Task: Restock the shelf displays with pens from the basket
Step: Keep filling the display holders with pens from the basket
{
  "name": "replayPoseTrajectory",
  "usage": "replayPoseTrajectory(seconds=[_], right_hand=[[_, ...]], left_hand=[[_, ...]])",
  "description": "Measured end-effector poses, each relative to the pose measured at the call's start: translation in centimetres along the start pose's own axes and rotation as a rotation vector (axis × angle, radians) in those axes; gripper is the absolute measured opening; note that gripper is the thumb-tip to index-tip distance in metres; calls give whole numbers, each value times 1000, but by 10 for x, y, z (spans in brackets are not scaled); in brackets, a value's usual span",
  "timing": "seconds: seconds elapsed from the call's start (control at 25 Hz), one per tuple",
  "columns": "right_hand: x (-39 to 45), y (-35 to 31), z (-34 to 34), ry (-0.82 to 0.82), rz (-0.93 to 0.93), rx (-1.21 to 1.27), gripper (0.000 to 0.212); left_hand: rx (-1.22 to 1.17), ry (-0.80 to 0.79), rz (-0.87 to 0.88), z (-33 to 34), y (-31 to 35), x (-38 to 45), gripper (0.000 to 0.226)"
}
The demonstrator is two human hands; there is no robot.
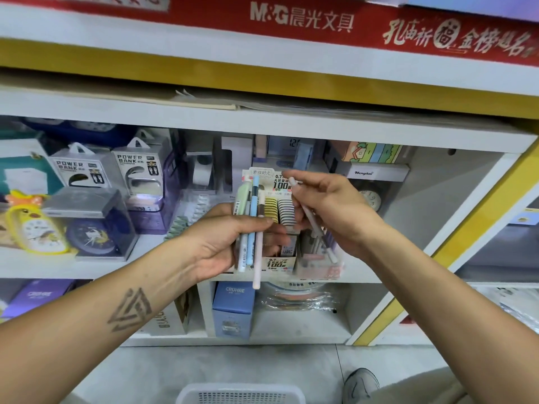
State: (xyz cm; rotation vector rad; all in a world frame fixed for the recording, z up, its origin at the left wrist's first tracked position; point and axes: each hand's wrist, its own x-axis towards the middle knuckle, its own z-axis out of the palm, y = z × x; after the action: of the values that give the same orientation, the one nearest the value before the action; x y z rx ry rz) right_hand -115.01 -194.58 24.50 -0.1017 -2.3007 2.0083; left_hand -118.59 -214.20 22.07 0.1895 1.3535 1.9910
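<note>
The left hand (pixel 221 243) grips a small bundle of pens (pixel 250 225) upright in front of the shelf, fingers and thumb curled round their middles; the bundle holds a pale green pen, a white one, a light blue one and a pink-and-brown one whose pink end hangs lowest below the hand. The right hand (pixel 329 205) pinches a single pale pen (pixel 310 217) between thumb and fingers, tilted so that its upper end points up and left and its lower end slants down to the right, close over the display boxes. Behind both hands, on the white shelf (pixel 175 269), stands a cardboard display box (pixel 280 262) printed with "100", with rows of yellow and grey striped items in it; just to its right is a pinkish display box (pixel 319 268) with pens standing in it, though how full it is cannot be made out behind the hand. To the left on the same shelf are two power bank packs (pixel 116 170), a yellow alarm clock (pixel 36 228) and a dark blue clock (pixel 92 236) in a clear case. A red banner (pixel 291 18) runs along the top. At the bottom edge, on the floor, the rim of a white basket (pixel 240 393) shows, with a grey shoe (pixel 360 384) to its right.
</note>
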Motion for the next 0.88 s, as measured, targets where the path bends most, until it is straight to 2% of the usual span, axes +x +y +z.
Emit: replayPoseTrajectory(seconds=[0.12,0.2,0.36,0.44,0.52,0.6,0.64,0.76,0.88], right_hand=[[-4,6,4,-145,-20,-164,28],[-8,8,8,-216,-16,-190,26],[-10,5,-5,-259,-8,-276,26],[-10,5,-21,-156,-47,-227,24],[-12,4,-37,-12,-50,24,24],[-12,4,-47,91,-65,284,22],[-12,4,-52,142,-99,312,20],[-16,2,-66,295,-274,44,19],[-24,1,-75,364,-361,-176,17]], left_hand=[[2,148,81,-6,8,2,27],[22,179,114,-4,8,3,18],[106,283,158,1,4,6,19],[69,358,172,-3,5,10,21],[28,377,158,-6,4,13,22],[47,298,107,-1,0,13,22],[65,242,76,4,-3,13,21],[73,170,19,13,-9,16,25],[18,164,5,14,-8,20,37]])
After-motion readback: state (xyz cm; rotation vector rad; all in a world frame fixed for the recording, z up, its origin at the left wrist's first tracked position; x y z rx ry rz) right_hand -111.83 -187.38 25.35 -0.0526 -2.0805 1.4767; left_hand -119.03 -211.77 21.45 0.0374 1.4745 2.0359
